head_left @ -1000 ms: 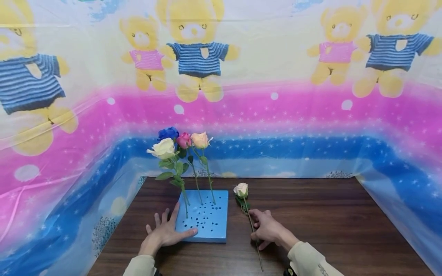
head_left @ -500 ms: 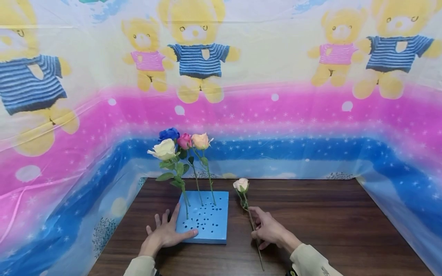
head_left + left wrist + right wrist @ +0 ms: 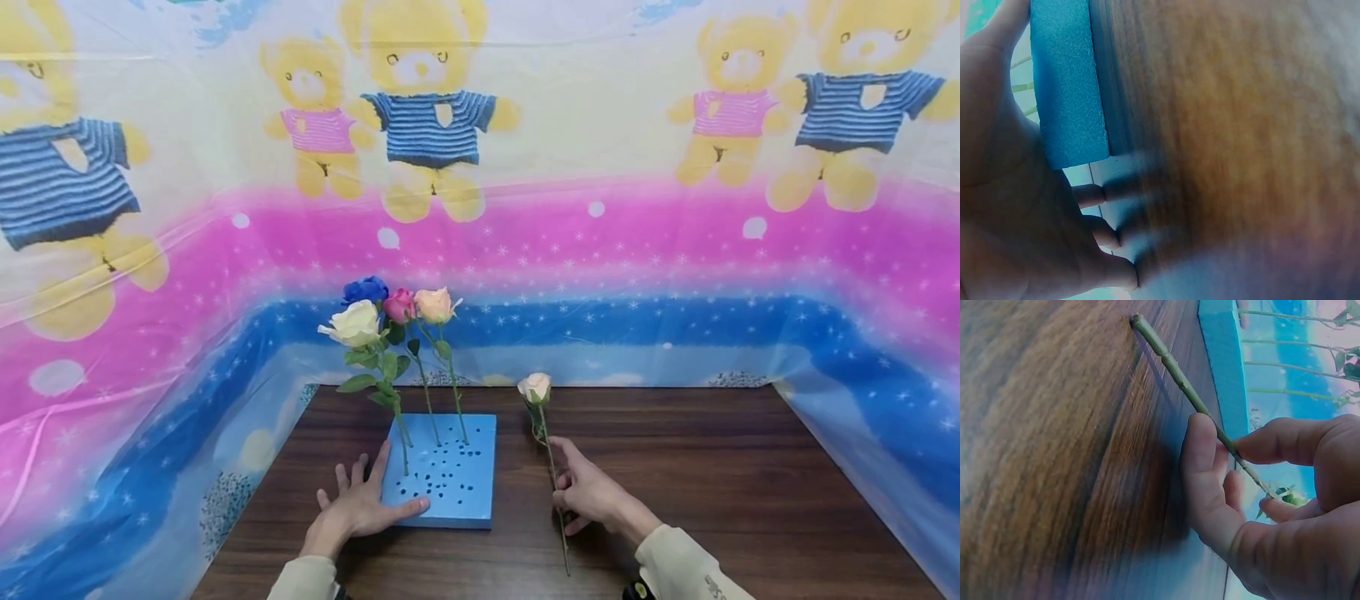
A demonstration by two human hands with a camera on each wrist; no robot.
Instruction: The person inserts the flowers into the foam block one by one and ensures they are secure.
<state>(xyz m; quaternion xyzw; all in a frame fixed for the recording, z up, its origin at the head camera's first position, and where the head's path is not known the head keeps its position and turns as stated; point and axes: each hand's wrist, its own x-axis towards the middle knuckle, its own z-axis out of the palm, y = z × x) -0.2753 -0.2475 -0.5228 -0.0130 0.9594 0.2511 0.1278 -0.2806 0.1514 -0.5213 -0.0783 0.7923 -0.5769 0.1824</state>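
My right hand (image 3: pixel 596 498) pinches the thin green stem of a pale cream-pink rose (image 3: pixel 536 387) between thumb and fingers. The bloom points away from me, and in the right wrist view the stem (image 3: pixel 1185 384) slants with its cut end close to the tabletop. My left hand (image 3: pixel 354 505) rests at the left side of a blue foam block (image 3: pixel 474 471), fingers spread and thumb lying on its top. Many small holes dot the block. A white rose (image 3: pixel 356 323), a blue rose (image 3: pixel 366 290), a pink rose (image 3: pixel 400 306) and a peach rose (image 3: pixel 435 305) stand upright in it.
The dark wooden table (image 3: pixel 712 467) stretches to the right of my right hand and behind the block. A printed cloth (image 3: pixel 570 250) with teddy bears hangs along the back and both sides.
The right hand has shifted slightly away from me and to the right, carrying the cream-pink rose with its head a little higher. My left hand and the block stay in place.
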